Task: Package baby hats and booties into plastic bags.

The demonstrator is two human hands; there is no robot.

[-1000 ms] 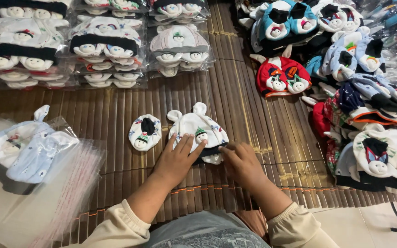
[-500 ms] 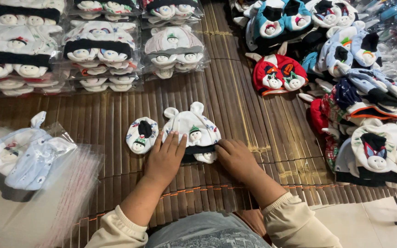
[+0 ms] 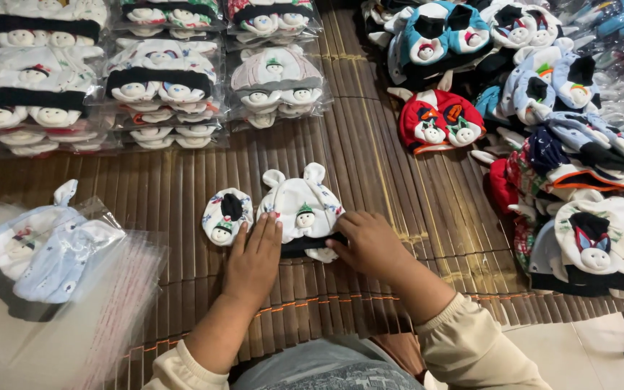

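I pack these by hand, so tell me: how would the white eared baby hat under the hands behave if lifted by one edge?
The white eared hat looks like soft knit lying flat, so it would probably droop. It seems light. The left hand and right hand press it flat, so it likely won't roll.

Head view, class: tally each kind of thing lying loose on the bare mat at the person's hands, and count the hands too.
White eared baby hat: 1
Small patterned mitten: 1
Hands: 2 (left hand, right hand)
Total: 4
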